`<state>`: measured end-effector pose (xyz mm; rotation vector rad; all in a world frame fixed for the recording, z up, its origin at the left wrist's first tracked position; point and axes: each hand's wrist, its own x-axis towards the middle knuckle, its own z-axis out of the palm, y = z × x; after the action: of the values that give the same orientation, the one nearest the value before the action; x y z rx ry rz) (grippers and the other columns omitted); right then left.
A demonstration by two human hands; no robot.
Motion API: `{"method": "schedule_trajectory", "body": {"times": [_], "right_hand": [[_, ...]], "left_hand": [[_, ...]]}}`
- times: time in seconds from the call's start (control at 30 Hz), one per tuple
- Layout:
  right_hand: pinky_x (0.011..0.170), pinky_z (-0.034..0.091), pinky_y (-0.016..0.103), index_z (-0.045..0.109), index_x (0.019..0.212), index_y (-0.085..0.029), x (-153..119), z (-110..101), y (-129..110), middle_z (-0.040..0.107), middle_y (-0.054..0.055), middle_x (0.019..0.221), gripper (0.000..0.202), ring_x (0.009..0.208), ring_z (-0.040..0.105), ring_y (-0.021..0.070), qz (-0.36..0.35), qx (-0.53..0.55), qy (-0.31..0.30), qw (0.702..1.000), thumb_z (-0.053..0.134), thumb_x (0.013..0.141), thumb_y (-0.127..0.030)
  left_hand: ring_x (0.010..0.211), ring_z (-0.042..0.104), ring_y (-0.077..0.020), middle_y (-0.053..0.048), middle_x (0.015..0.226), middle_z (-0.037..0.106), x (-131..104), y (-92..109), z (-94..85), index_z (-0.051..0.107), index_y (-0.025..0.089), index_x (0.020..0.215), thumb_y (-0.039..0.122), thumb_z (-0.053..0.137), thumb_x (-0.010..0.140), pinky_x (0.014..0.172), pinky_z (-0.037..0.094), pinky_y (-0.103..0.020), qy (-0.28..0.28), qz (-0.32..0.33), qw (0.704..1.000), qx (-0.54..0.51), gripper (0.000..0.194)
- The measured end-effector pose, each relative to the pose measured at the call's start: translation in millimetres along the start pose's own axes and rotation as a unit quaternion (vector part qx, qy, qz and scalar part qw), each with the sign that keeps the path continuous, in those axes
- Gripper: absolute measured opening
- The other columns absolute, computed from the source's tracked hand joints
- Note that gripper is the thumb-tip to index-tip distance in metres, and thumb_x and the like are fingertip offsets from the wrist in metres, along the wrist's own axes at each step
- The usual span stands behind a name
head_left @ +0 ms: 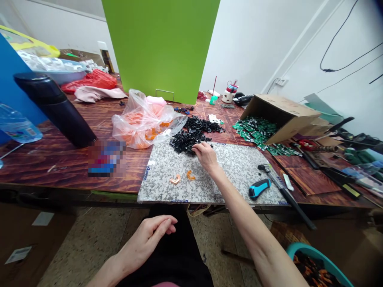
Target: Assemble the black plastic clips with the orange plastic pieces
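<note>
My right hand (206, 157) reaches to the front edge of a heap of small black plastic parts (187, 137). Its thumb and fingers pinch together on one small black part there, mostly hidden by the fingertips. Over my lap, clear of the table, my left hand (154, 231) is closed, fingers curled and pressed together, with nothing visible in it. The heap lies partly on a grey speckled board (233, 167). On the board before me are an orange plastic clip (190, 175) and a paler orange clip (175, 179).
A clear bag of orange parts (143, 123) stands left of the heap. A dark flask (56, 107) is farther left. At right lie a blue-black handled tool (259, 188), a long black-handled tool (295, 205) and a tipped carton (284, 111) spilling green circuit boards (255, 129).
</note>
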<state>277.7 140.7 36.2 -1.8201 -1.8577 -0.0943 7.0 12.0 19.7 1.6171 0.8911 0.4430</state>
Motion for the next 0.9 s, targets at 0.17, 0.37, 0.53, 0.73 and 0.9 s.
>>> {"method": "schedule_trajectory", "body": {"times": [0.17, 0.37, 0.53, 0.73, 0.9], "right_hand": [[0.075, 0.043, 0.024, 0.066, 0.092, -0.018, -37.5, -12.8, -45.3, 0.064, 0.006, 0.086, 0.021, 0.082, 0.057, 0.0154, -0.073, 0.052, 0.061, 0.994, 0.051, 0.092, -0.033], [0.065, 0.042, 0.027, 0.064, 0.078, -0.019, -97.9, -18.0, -99.6, 0.064, 0.004, 0.072, 0.024, 0.069, 0.056, 0.0154, -0.236, 0.075, 0.078, 0.966, 0.048, 0.093, -0.027], [0.073, 0.044, 0.025, 0.064, 0.085, -0.019, -93.7, -27.5, -56.6, 0.068, 0.002, 0.083, 0.017, 0.078, 0.059, 0.0139, -0.158, 0.103, 0.02, 0.982, 0.053, 0.091, -0.031], [0.076, 0.043, 0.03, 0.066, 0.084, -0.018, -70.5, -32.6, 48.1, 0.064, 0.007, 0.086, 0.009, 0.085, 0.058, 0.0205, 0.06, -0.012, 0.004, 0.998, 0.057, 0.086, -0.019], [0.073, 0.041, 0.029, 0.066, 0.083, -0.019, -66.6, -26.5, 73.1, 0.063, 0.006, 0.085, 0.011, 0.084, 0.057, 0.0201, 0.073, -0.045, -0.035, 0.996, 0.057, 0.087, -0.022]], "left_hand": [[0.087, 0.066, -0.0206, -0.01, 0.111, 0.069, 22.9, 17.7, -6.0, 0.063, 0.018, 0.116, 0.045, 0.049, 0.09, 0.07, 0.051, -0.027, 0.089, -0.009, 0.978, -0.187, 0.04], [0.083, 0.069, -0.02, -0.007, 0.094, 0.075, 49.8, 28.9, -1.7, 0.072, 0.015, 0.093, 0.046, 0.069, 0.075, 0.072, 0.054, -0.027, 0.175, -0.024, 0.906, -0.384, 0.036], [0.081, 0.071, -0.0223, -0.006, 0.091, 0.077, 47.9, 29.0, -0.4, 0.071, 0.015, 0.091, 0.043, 0.074, 0.07, 0.065, 0.056, -0.026, 0.185, -0.042, 0.895, -0.403, 0.035], [0.086, 0.071, -0.0276, -0.011, 0.091, 0.076, 34.6, 23.9, -6.5, 0.069, 0.012, 0.093, 0.046, 0.074, 0.068, 0.064, 0.056, -0.028, 0.182, -0.093, 0.899, -0.388, 0.043], [0.087, 0.071, -0.0281, -0.012, 0.091, 0.076, 27.8, 18.2, -6.0, 0.068, 0.011, 0.095, 0.045, 0.075, 0.067, 0.066, 0.056, -0.03, 0.169, -0.106, 0.901, -0.385, 0.045]]}}
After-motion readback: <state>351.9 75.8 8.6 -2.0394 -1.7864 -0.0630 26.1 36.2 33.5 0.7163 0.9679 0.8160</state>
